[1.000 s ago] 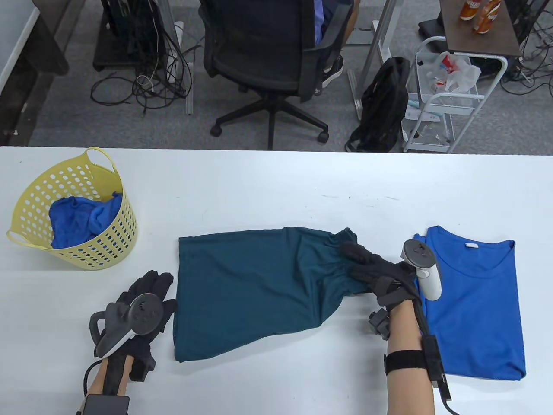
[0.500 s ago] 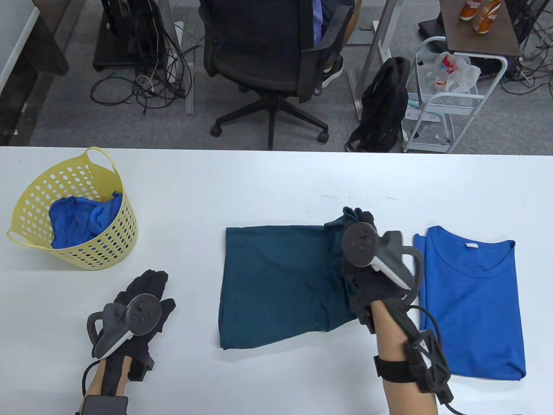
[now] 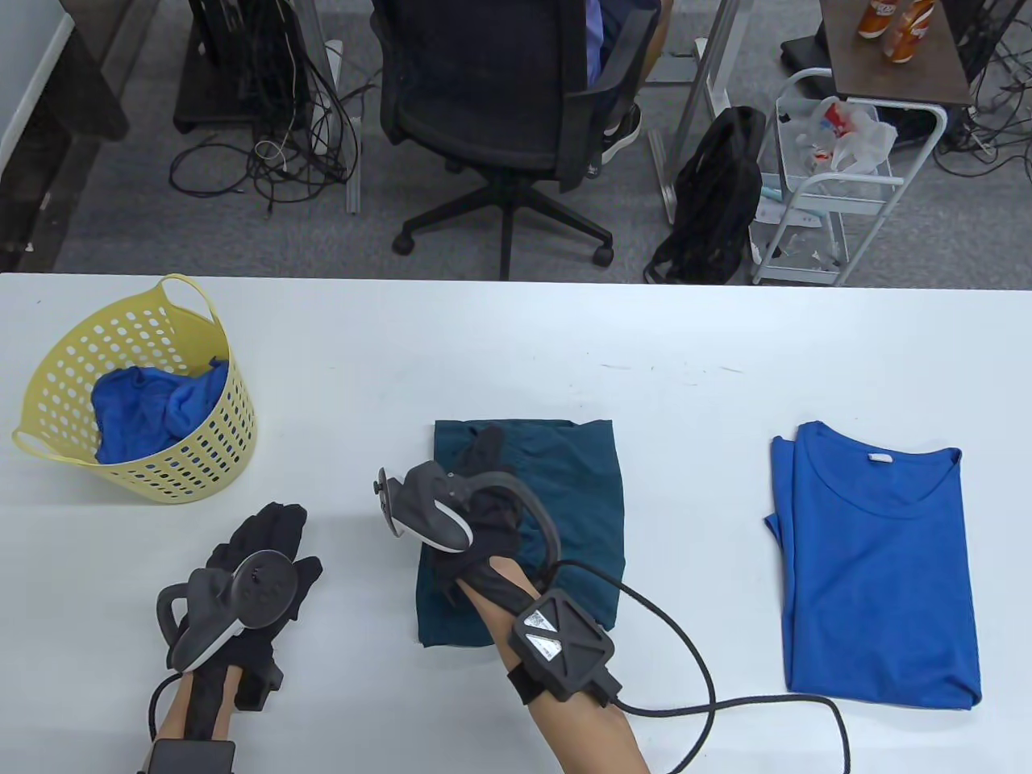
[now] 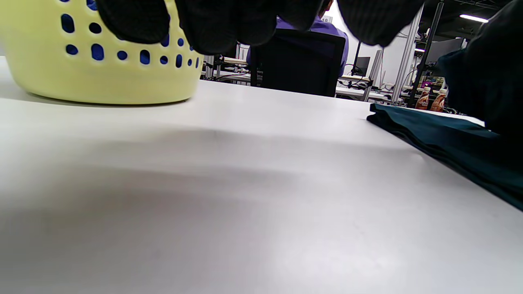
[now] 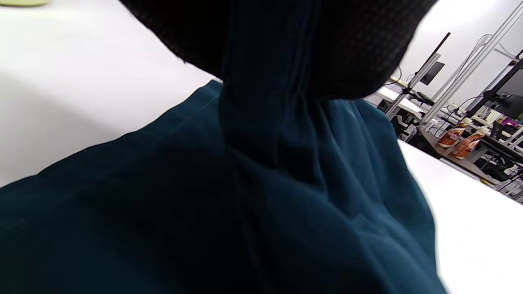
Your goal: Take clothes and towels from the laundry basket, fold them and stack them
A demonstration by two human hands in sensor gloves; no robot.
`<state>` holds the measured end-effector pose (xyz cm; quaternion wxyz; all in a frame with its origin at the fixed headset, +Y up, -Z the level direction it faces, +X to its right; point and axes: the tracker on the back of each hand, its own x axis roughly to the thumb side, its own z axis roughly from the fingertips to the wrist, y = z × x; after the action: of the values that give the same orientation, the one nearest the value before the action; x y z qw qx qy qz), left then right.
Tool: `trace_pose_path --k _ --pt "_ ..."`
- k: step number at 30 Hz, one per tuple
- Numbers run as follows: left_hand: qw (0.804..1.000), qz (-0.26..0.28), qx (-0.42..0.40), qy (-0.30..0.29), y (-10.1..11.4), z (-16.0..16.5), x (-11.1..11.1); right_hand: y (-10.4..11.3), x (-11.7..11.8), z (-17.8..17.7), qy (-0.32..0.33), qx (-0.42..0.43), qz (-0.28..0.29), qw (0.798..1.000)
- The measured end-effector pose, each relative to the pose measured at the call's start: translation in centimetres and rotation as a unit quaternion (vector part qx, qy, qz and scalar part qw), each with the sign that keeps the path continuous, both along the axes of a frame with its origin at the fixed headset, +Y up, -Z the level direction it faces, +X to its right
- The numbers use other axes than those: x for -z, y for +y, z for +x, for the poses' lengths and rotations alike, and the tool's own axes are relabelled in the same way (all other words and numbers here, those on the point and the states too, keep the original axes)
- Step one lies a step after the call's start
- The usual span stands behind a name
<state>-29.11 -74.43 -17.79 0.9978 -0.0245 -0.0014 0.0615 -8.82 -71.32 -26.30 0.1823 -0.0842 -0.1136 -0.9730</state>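
White desk [image 3: 516, 339]: your folded dark teal garment [image 3: 564, 484] lies mid-desk, flat blue T-shirt [image 3: 879, 572] well right, yellow perforated plastic basket [image 3: 205, 451] far left. Your right hand [image 3: 484, 516] pinches a bunched teal fold; your left hand [image 3: 258, 564] rests flat, fingers spread, gripping nothing.

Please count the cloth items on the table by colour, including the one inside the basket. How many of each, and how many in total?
Dark teal: 1, the folded teal garment under the right hand.
Blue: 2, the blue shirt and the blue cloth in the yellow basket.
Total: 3.
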Motion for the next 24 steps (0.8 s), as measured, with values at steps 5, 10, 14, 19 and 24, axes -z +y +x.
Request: trace_pose_path --k 5,10,14,19,24 --pt "1.0 -0.005 0.006 0.002 -0.2 -0.1 0.1 -1.8 0.2 -0.1 0.001 0.048 -0.058 0.997" --pt "1.0 -0.01 0.019 0.003 -0.4 0.0 0.1 -3.5 0.3 1.5 0.008 0.25 -0.197 0.948" --pt "0.999 -0.018 0.032 0.0 -0.7 0.2 0.1 -3.7 0.5 3.1 -0.007 0.333 -0.223 0.916" --pt "0.999 -0.025 0.036 0.0 -0.9 0.2 0.2 -5.8 0.4 5.5 -0.011 0.396 -0.275 0.876" --pt "0.998 -0.04 0.041 -0.003 -1.6 0.2 0.5 -7.2 -0.3 6.9 0.004 0.399 -0.202 0.894"
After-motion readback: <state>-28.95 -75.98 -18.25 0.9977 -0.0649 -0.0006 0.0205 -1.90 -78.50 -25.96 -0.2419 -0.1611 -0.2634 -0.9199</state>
